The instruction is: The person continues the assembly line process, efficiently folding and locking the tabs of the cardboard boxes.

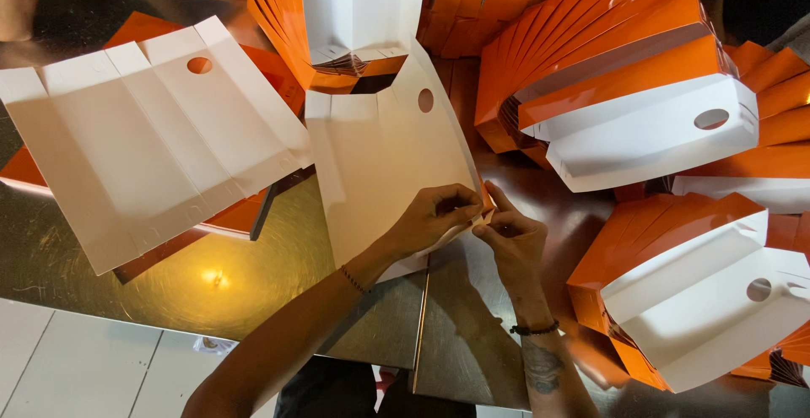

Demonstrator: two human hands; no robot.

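Both hands are pinching the lower right edge of a flat white cardboard sheet (380, 165) lying on the metal table (253, 258): left hand (430, 220) has fingers curled shut on the edge, right hand (510, 241) has fingertips closed on the same spot, the two hands touching. The sheet has creases and a round hole near its top, orange side down. Another unfolded sheet (143, 148) lies to the left, and fanned stacks of orange folded boxes (624, 72) sit on the right and at the top.
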